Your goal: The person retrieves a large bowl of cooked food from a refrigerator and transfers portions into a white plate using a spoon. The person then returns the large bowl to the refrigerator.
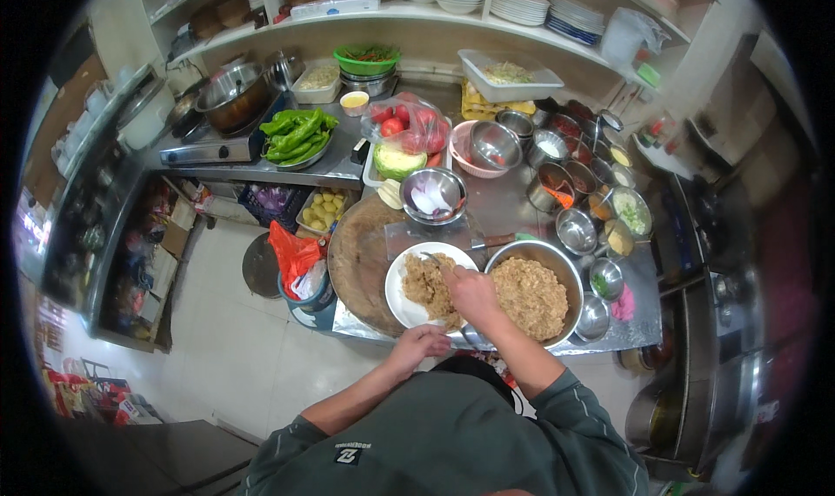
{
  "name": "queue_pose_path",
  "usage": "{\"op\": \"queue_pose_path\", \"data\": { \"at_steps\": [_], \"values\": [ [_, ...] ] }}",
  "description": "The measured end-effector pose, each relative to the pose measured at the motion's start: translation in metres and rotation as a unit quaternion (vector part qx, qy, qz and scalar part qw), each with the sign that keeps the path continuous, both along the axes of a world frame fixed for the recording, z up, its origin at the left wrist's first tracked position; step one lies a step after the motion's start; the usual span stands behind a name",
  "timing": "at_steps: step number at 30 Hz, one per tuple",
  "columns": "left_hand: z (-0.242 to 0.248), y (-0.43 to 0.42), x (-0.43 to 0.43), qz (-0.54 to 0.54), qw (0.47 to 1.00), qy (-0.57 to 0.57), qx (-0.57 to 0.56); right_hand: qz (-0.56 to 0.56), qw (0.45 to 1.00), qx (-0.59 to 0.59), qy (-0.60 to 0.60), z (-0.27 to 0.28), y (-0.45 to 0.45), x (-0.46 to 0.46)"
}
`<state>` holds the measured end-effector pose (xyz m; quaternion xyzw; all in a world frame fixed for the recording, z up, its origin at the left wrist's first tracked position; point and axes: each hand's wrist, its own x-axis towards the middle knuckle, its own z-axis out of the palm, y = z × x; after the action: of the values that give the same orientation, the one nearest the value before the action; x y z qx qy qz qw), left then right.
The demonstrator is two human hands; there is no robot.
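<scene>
A white plate (399, 298) holding a mound of brown minced filling (421, 281) rests over the right side of a round wooden chopping block (355, 255). My right hand (471, 292) is over the plate, closed on a metal spoon (432, 257) whose end touches the filling. My left hand (423, 344) is at the plate's near rim, fingers slightly bent; whether it touches the rim is unclear. Right of the plate stands a large steel bowl (578, 288) full of similar filling (530, 297). A cleaver (430, 237) with a wooden handle lies behind the plate.
Behind the block is a steel bowl of cut onion (430, 197). Cabbage (399, 162), bagged tomatoes (408, 121) and green peppers (297, 136) stand farther back. Small steel bowls (576, 230) and seasoning containers crowd the right. A bin (313, 303) with a red bag stands left of the counter.
</scene>
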<state>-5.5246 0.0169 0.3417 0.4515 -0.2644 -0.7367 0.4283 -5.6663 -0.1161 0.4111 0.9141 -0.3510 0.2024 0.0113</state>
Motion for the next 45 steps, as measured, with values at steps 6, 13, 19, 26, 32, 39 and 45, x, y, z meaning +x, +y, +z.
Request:
{"op": "queue_pose_path", "data": {
  "at_steps": [6,13,19,26,32,39,45],
  "values": [
    [0.007,-0.007,-0.01,-0.028,0.999,-0.009,-0.013,0.013,0.998,0.054,0.015,-0.004,0.018,-0.027],
    [0.014,-0.023,-0.034,-0.068,0.998,0.011,-0.002,-0.302,0.952,0.033,-0.042,-0.015,0.027,-0.205],
    [-0.002,-0.045,-0.07,-0.094,0.993,0.059,0.049,-0.378,0.892,0.17,-0.178,-0.07,0.034,-0.245],
    [-0.01,-0.06,-0.101,-0.087,0.984,0.089,0.128,-0.314,0.899,0.211,-0.221,-0.091,0.046,-0.227],
    [-0.005,-0.058,-0.098,-0.081,0.98,0.119,0.136,-0.211,0.91,0.3,-0.192,-0.086,0.06,-0.2],
    [-0.011,-0.056,-0.094,-0.071,0.978,0.145,0.135,-0.204,0.82,0.436,-0.31,-0.084,0.059,-0.201],
    [-0.013,-0.052,-0.084,-0.059,0.978,0.146,0.139,-0.267,0.593,0.603,-0.461,-0.063,0.059,-0.209]
  ]
}}
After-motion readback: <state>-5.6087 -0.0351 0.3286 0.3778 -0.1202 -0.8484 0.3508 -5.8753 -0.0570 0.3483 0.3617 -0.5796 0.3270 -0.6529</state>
